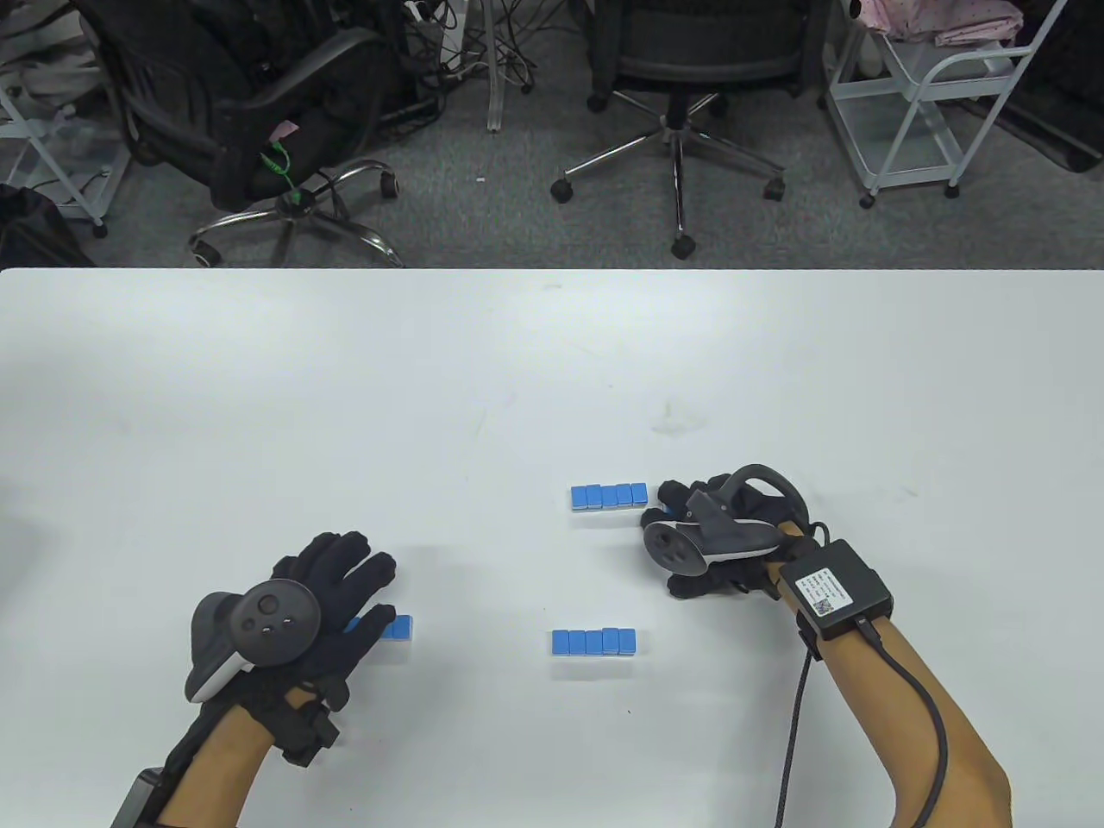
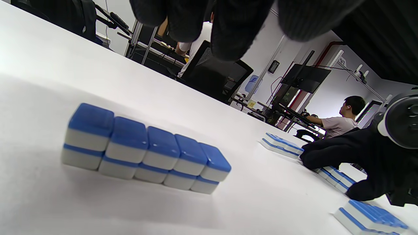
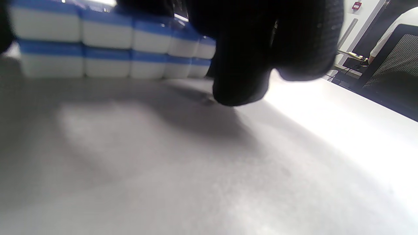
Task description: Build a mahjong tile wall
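Note:
Blue-backed mahjong tiles stand in short rows on the white table (image 1: 431, 388). My left hand (image 1: 366, 595) lies open with spread fingers over one two-high stack (image 1: 398, 628). In the left wrist view that stack (image 2: 143, 153) stands free below my fingertips (image 2: 235, 29). My right hand (image 1: 660, 511) is curled down on the table beside the far row (image 1: 608, 496). In the left wrist view its fingers and thumb (image 2: 359, 163) bracket another tile stack (image 2: 333, 178). That two-high stack shows close in the right wrist view (image 3: 107, 45), between my fingers (image 3: 241, 65). It is hidden in the table view.
A third row of tiles (image 1: 593, 642) sits at the table's middle front, also seen in the left wrist view (image 2: 372, 217). Office chairs (image 1: 681, 78) and a white cart (image 1: 931, 103) stand beyond the far table edge.

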